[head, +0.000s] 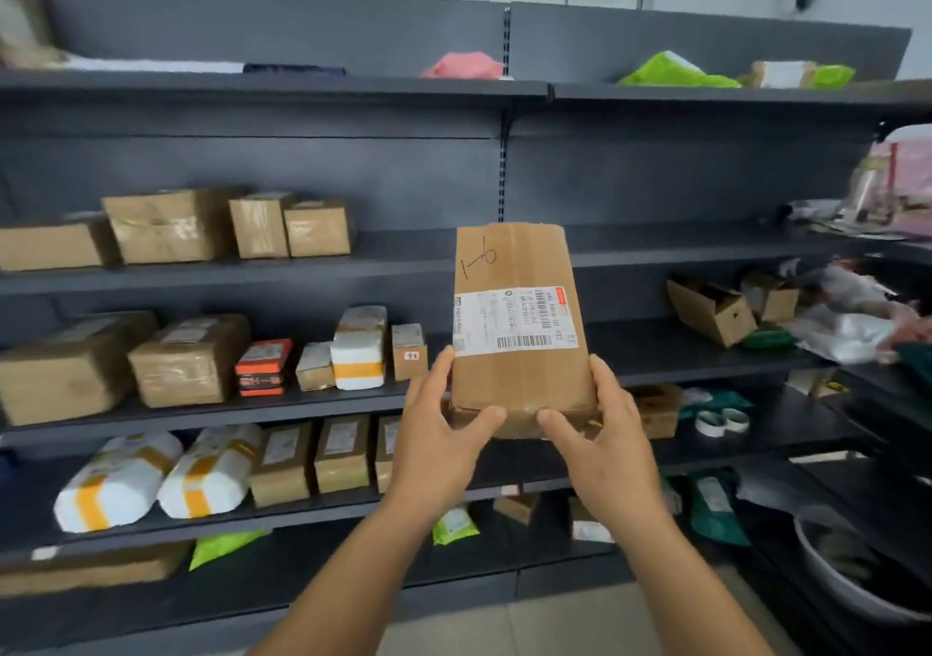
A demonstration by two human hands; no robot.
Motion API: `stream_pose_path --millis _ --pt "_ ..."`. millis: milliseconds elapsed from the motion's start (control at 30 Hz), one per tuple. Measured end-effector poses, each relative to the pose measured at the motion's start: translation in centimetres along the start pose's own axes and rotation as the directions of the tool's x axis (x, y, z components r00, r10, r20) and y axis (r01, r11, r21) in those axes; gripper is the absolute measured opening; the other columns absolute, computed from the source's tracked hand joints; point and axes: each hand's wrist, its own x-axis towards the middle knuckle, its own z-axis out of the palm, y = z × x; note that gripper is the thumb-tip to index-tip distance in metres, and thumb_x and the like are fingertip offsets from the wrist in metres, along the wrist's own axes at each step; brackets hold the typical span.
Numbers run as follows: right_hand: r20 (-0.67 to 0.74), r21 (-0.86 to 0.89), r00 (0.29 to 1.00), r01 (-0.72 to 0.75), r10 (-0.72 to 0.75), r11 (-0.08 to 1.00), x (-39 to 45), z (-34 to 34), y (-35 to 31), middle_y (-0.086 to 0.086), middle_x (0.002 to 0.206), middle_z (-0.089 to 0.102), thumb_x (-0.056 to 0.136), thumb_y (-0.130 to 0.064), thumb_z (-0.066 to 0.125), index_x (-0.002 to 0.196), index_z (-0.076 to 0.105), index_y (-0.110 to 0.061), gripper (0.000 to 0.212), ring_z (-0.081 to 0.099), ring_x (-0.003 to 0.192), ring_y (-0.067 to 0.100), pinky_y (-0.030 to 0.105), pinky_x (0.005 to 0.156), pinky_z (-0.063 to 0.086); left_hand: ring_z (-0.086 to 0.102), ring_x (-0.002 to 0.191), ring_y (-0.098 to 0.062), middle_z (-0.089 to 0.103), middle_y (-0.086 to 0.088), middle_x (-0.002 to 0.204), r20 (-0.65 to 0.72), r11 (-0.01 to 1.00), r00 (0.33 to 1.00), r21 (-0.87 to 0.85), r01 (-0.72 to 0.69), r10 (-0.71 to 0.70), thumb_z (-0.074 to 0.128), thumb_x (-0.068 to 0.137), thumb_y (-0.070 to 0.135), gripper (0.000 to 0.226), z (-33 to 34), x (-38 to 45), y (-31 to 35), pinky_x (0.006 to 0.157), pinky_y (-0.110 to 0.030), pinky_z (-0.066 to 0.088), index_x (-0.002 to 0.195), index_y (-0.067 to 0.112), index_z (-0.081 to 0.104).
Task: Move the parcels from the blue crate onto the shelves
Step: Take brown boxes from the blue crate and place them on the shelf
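Brown rectangular cardboard parcel [522, 322] held upright at centre of frame, in front of dark grey metal shelves [282, 272], clear of shelf boards. White shipping label [514, 320] and handwritten mark seen on facing side. Parcel gripped at lower end by both hands. Left hand [439, 433] placed at lower-left corner, thumb curled across bottom face, fingers wrapped along left edge. Right hand [600, 438] placed at lower-right corner, thumb across bottom face, fingers along right edge. Taped cardboard boxes [171, 224] noted on shelf at left of frame.

Box [522, 322] between both hands, before shelves [323, 272]
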Motion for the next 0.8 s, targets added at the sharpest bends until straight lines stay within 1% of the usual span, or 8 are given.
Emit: stream_pose_path --millis 100,200,267,367,433,500,600,800 --pt "0.023 0.017 0.998 0.054 -0.054 0.998 3.9 2.6 -0.9 -0.015 0.134 0.035 0.085 -0.039 0.066 0.147 0.021 -0.041 0.077 0.045 0.115 0.010 0.042 0.096 0.048 0.048 0.114 -0.001 0.039 0.016 0.135 -0.060 0.998 0.997 0.042 -0.045 0.048 0.071 0.082 0.032 0.077 -1.5 4.0 -0.7 0.097 -0.032 0.050 0.146 0.042 0.029" --pt "0.060 0.050 0.994 0.088 -0.091 0.995 8.6 5.1 -1.8 -0.011 0.135 0.036 0.088 -0.034 0.066 0.150 0.022 -0.035 0.076 0.045 0.114 0.008 0.032 0.094 0.047 0.046 0.104 0.016 0.042 0.025 0.121 -0.098 0.990 0.990 0.102 -0.096 0.106 0.069 0.084 0.032 0.067 -2.5 8.6 -1.0 0.084 -0.014 0.047 0.139 0.045 0.034" --pt "0.079 0.060 0.990 0.115 -0.119 0.992 12.1 6.7 -2.5 -0.010 0.135 0.036 0.087 -0.035 0.066 0.150 0.022 -0.036 0.076 0.046 0.115 0.009 0.033 0.094 0.048 0.041 0.098 0.025 0.040 0.032 0.110 -0.130 0.983 0.983 0.151 -0.107 0.127 0.068 0.085 0.033 0.064 -3.0 11.8 -1.0 0.075 -0.008 0.043 0.135 0.049 0.031" --pt "0.114 0.058 0.980 0.158 -0.164 0.986 17.6 9.1 -3.6 -0.013 0.132 0.036 0.088 -0.037 0.065 0.149 0.023 -0.036 0.075 0.046 0.114 0.009 0.031 0.089 0.048 0.047 0.098 0.013 0.040 0.028 0.107 -0.152 0.973 0.979 0.208 -0.101 0.134 0.066 0.086 0.035 0.066 -3.9 17.0 -1.1 0.074 -0.010 0.042 0.141 0.043 0.031" --pt "0.146 0.040 0.970 0.193 -0.197 0.980 21.2 10.6 -4.3 -0.014 0.130 0.034 0.089 -0.037 0.063 0.150 0.021 -0.034 0.074 0.044 0.111 0.007 0.026 0.085 0.044 0.047 0.102 0.003 0.041 0.023 0.111 -0.175 0.966 0.977 0.246 -0.080 0.125 0.068 0.085 0.034 0.069 -4.6 20.5 -1.2 0.082 -0.013 0.041 0.144 0.036 0.032" --pt "0.165 0.021 0.956 0.241 -0.241 0.970 24.4 12.0 -5.1 -0.010 0.135 0.036 0.091 -0.033 0.062 0.151 0.021 -0.032 0.073 0.043 0.109 0.006 0.025 0.085 0.042 0.045 0.105 -0.001 0.044 0.019 0.115 -0.205 0.952 0.970 0.297 -0.068 0.133 0.070 0.084 0.032 0.069 -5.4 23.5 -1.2 0.087 -0.019 0.041 0.144 0.031 0.035" --pt "0.194 -0.038 0.942 0.288 -0.275 0.957 28.6 14.4 -6.2 -0.003 0.138 0.037 0.093 -0.029 0.060 0.151 0.022 -0.028 0.069 0.043 0.103 0.006 0.024 0.083 0.041 0.043 0.098 0.000 0.044 0.019 0.107 -0.221 0.926 0.966 0.374 -0.045 0.136 0.070 0.084 0.029 0.060 -6.3 27.7 -1.2 0.083 -0.018 0.038 0.138 0.026 0.043" --pt "0.241 -0.119 0.929 0.316 -0.282 0.941 35.8 19.0 -7.1 0.000 0.139 0.040 0.094 -0.024 0.058 0.151 0.024 -0.028 0.066 0.046 0.106 0.011 0.024 0.088 0.041 0.054 0.108 -0.010 0.057 0.005 0.124 -0.180 0.864 0.975 0.502 -0.021 0.129 0.070 0.085 0.029 0.056 -8.1 36.4 -2.7 0.089 -0.024 0.044 0.136 0.023 0.048"
